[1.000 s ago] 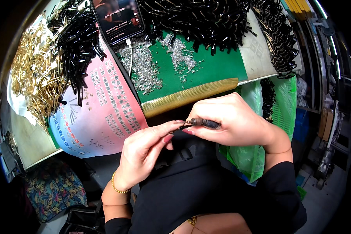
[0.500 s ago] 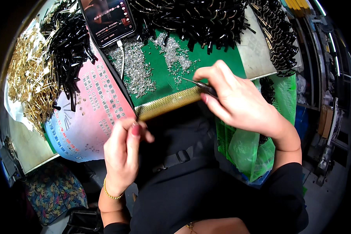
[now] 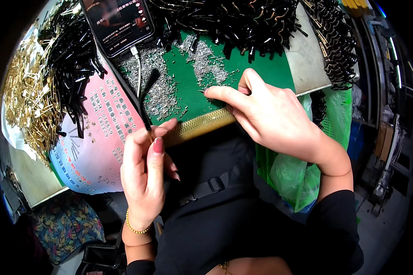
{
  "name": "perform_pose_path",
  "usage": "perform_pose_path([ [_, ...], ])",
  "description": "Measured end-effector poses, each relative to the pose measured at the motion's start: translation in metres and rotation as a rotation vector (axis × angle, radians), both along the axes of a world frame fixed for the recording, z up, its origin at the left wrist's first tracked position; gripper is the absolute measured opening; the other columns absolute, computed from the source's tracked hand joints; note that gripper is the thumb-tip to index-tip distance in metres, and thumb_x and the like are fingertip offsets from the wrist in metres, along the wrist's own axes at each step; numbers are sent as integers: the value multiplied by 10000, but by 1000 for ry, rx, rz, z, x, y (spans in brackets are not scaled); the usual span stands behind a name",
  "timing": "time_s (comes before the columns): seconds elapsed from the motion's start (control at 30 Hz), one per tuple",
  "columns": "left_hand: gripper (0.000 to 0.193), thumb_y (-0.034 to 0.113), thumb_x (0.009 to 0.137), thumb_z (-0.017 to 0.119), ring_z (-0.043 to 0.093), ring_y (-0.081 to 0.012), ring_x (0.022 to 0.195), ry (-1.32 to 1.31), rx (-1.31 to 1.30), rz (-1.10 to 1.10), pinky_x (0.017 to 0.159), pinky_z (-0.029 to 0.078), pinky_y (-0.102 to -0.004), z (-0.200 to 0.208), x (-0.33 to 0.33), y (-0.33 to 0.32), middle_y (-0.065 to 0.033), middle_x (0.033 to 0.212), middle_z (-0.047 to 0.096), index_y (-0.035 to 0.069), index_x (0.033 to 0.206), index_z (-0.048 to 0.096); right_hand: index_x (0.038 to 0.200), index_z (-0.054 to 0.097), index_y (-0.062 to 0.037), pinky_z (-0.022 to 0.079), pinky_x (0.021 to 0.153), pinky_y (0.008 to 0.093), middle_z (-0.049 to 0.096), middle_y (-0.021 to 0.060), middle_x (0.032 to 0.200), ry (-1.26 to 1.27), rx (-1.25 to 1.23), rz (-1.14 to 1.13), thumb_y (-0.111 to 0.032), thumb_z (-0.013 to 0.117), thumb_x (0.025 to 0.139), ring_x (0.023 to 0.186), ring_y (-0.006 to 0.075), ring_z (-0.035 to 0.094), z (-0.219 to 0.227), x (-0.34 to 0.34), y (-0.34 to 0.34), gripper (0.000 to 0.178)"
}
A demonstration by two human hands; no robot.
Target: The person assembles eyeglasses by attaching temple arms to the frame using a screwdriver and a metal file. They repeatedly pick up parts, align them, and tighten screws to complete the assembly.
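My left hand (image 3: 144, 172), at the front edge of the table, pinches a thin black eyeglass temple (image 3: 143, 103) between finger and thumb. Its dark end stands up over the pile of tiny silver screws (image 3: 163, 94). My right hand (image 3: 266, 107) is curled above the gold mesh-patterned strip (image 3: 197, 127) along the edge, its index finger reaching toward a second heap of screws (image 3: 209, 66). A pointed metal tool is in its grip, its dark handle hidden by the fingers and only the tip (image 3: 201, 90) showing.
A phone (image 3: 119, 27) with a white cable lies at the back left. Black temples (image 3: 234, 23) are heaped behind the green mat (image 3: 270, 73), and gold metal parts (image 3: 30, 101) at the far left. A green bag (image 3: 291, 183) hangs beside my right arm.
A black temple now rises from my left hand over the screws. My right hand has shifted slightly, its index finger stretched toward the screws, and the tool's handle has gone out of sight.
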State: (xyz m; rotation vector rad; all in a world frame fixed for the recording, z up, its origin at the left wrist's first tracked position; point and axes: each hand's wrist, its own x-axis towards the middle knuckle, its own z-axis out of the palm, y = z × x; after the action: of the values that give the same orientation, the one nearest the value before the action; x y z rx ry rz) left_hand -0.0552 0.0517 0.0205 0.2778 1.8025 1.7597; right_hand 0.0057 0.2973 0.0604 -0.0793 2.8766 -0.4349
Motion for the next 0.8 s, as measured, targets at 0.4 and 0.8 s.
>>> perform_pose_path([
  [0.4,263,129,1083,476,582,-63,645,-74,41,20,589,524,-205,-1,-9,-2,-134,1113,717,-48,1262,555,1339,564,-223,521,573,400,533,145,927,-21,-15,-23,-93,605,915,735,304,659,3,-3,0,446],
  [0.8,233,107,1067,519,545,-28,532,-9,-73,9,494,465,-184,-3,-14,3,-23,771,672,-20,1216,645,1375,523,-224,538,584,405,558,182,941,-144,3,29,-109,580,931,712,336,670,6,-15,-3,462],
])
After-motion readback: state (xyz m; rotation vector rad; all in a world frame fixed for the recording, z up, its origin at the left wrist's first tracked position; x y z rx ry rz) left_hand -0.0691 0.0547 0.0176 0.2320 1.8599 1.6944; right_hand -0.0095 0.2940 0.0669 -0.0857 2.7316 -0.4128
